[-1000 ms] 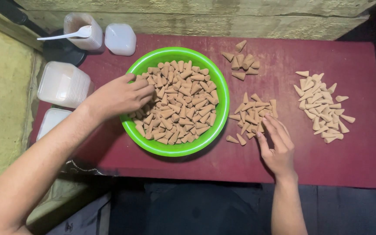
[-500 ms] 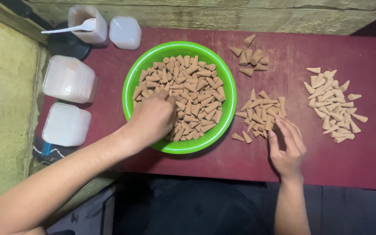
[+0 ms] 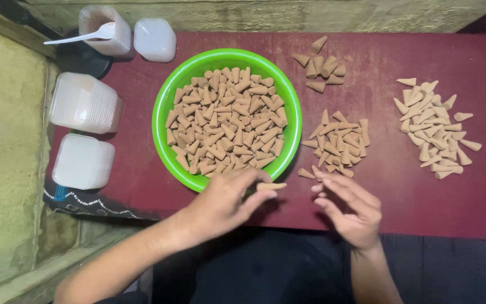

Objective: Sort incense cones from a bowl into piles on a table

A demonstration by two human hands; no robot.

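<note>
Cone (image 3: 271,186) is pinched in left hand (image 3: 220,204) fingers, just in front of green bowl (image 3: 167,107), above worktop (image 3: 142,169). Right hand (image 3: 351,211) waits beside it, fingers loosely spread, holding nothing. Sorting step, I think; placing needs a gentle grip.

A bowl (image 3: 167,107) full of cones (image 3: 226,121) sits centre-left on the desk (image 3: 468,197). Three cone piles lie right of it: upper middle (image 3: 322,67), centre (image 3: 337,143), far right (image 3: 434,129). Lidded tubs (image 3: 85,129) stand at frame left.
</note>
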